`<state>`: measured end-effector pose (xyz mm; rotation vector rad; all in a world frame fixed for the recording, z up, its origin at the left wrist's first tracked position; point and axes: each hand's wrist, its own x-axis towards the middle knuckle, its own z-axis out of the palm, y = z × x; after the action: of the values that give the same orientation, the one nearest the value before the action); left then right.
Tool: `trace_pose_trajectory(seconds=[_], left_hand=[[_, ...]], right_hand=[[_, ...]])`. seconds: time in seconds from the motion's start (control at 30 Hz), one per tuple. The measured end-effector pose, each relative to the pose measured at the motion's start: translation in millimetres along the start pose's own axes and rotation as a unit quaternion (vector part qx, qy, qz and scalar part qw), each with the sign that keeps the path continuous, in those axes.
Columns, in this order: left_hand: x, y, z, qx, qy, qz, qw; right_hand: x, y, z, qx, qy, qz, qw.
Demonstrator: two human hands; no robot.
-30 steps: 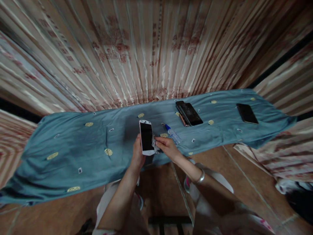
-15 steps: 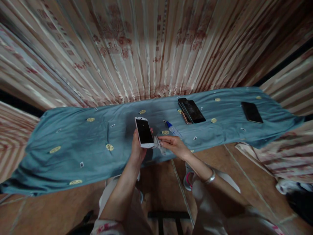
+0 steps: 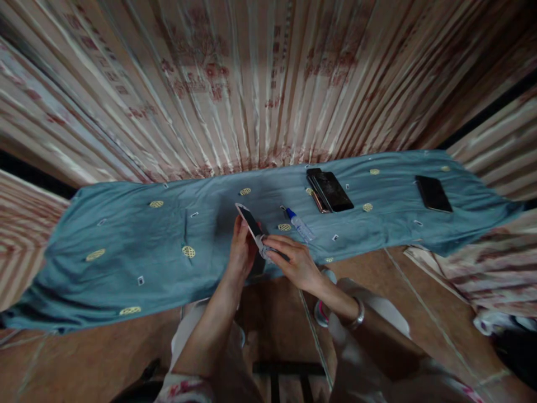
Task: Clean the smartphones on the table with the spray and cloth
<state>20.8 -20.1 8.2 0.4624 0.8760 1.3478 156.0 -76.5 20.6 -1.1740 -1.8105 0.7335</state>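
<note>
A white smartphone with a dark screen is tilted on its side above the cloth-covered table. My left hand is closed around its back and edge. Pinched in my right hand is a crumpled light grey cloth, pressed against the phone's lower end. Just beyond my right hand lies a clear bottle with a blue cap.
A blue-green cloth with yellow patterns covers the long table. Dark phones lie stacked behind the bottle, and another black phone rests at the right. Pleated curtains hang along the back edge.
The phone has turned from facing up to a steep sideways tilt. My right hand has brought the grey cloth up against its lower end.
</note>
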Motion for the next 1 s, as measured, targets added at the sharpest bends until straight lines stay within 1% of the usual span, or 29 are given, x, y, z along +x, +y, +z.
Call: trace_pose_trajectory(seconds=[0.1,0.23,0.47,0.57,0.67,0.77,0.83,1.0], left_hand=[[-0.1,-2.3,0.2,0.004,0.008,-0.005,1.0],[-3.7,-8.5,0.9,0.017,0.017,-0.023,0.999],[-12.2,-26.2,0.5,0.018,-0.025,-0.036,0.999],[-13.2,-29.7,1.6,0.035,-0.024,-0.037,0.998],[-13.4,-30.0,2.9,0.057,-0.008,-0.017,0.998],[-13.8,-27.2,2.2,0.096,-0.011,0.024,0.995],[-13.8,-23.7,0.4,0.13,-0.018,0.04,0.991],[-12.4,-14.8,-4.9,0.215,-0.018,0.044,0.976]], right_hand=[[0.0,-3.3,1.9,-0.015,0.008,-0.006,1.0],[4.7,-2.5,4.3,-0.003,0.026,0.03,0.999],[18.8,8.1,2.6,0.041,0.055,0.088,0.994],[23.9,14.7,4.8,0.07,0.074,0.108,0.989],[29.2,19.6,9.1,0.116,0.091,0.117,0.982],[33.0,20.6,13.1,0.148,0.106,0.118,0.976],[33.4,18.7,15.3,0.148,0.108,0.114,0.976],[31.6,10.3,18.5,0.109,0.091,0.094,0.985]])
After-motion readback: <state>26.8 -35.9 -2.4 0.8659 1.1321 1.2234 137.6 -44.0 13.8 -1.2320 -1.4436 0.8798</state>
